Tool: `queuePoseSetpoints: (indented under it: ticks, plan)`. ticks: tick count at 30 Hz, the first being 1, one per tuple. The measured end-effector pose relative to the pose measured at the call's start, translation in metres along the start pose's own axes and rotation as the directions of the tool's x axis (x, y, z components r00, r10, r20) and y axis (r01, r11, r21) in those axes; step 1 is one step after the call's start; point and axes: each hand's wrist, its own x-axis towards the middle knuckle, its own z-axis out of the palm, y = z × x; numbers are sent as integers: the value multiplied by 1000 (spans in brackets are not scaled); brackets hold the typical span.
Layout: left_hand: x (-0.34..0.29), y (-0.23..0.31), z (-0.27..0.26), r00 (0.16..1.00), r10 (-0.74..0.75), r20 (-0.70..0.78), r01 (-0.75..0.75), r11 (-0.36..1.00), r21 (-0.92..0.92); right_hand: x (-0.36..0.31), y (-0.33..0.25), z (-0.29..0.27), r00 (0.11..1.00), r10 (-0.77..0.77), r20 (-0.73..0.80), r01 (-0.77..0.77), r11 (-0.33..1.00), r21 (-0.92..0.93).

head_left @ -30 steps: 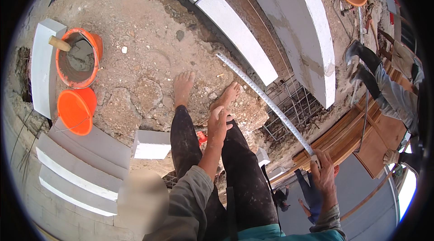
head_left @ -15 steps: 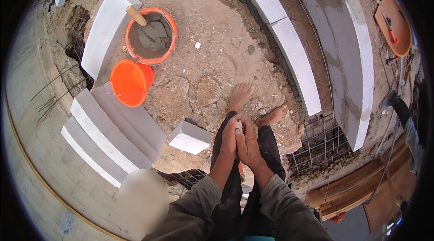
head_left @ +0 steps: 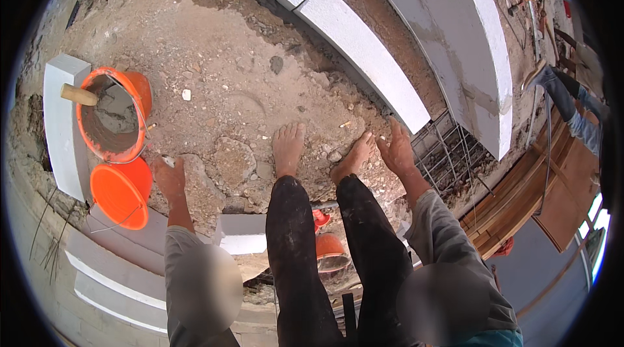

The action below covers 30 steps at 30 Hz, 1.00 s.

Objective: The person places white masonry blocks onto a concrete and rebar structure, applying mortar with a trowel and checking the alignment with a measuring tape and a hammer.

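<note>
My left hand [head_left: 170, 179] is out to the left over the dirt, just right of the two orange buckets. Its fingers are curled about a small whitish piece [head_left: 169, 161] whose kind I cannot make out. My right hand [head_left: 397, 152], fingers apart and holding nothing, is beside the near end of a curved row of white blocks [head_left: 364, 48]. Grey mortar [head_left: 119, 111] lies in the upper orange bucket [head_left: 110, 150], where a wooden-handled tool [head_left: 78, 94] leans on the rim, its working end hidden. A second orange bucket [head_left: 120, 192] stands tilted just below.
Steel rebar mesh [head_left: 448, 152] shows in a pit by my right hand. A tall curved block wall [head_left: 455, 54] stands beyond. White blocks [head_left: 65, 126] lie at the left, another [head_left: 240, 233] by my leg. Planks [head_left: 520, 184] and a person's legs [head_left: 565, 96] are at right.
My hands, pressed together before, have come apart, the left going left toward the buckets and the right going right. My knees are spread wider, and the whole view has shifted.
</note>
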Motion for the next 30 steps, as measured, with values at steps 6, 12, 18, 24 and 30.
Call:
queuePoseSetpoints:
  ticks: [6,12,18,24,30]
  plan:
    - [-6,25,12,978,72,-194,-47,990,130,59,63,-3,987,64,-148,-92,976,-197]
    - [-37,263,8,998,63,8,-43,774,-631,79,79,6,976,110,-190,-150,966,-209]
    - [-7,527,9,891,-175,420,436,590,-679,102,114,3,992,115,-56,-124,967,-222]
    - [20,601,56,796,-397,457,605,497,-622,129,156,15,992,-65,-110,44,982,-184]
    - [33,619,75,783,-543,303,621,656,-429,132,165,21,983,-114,-145,88,981,-175]
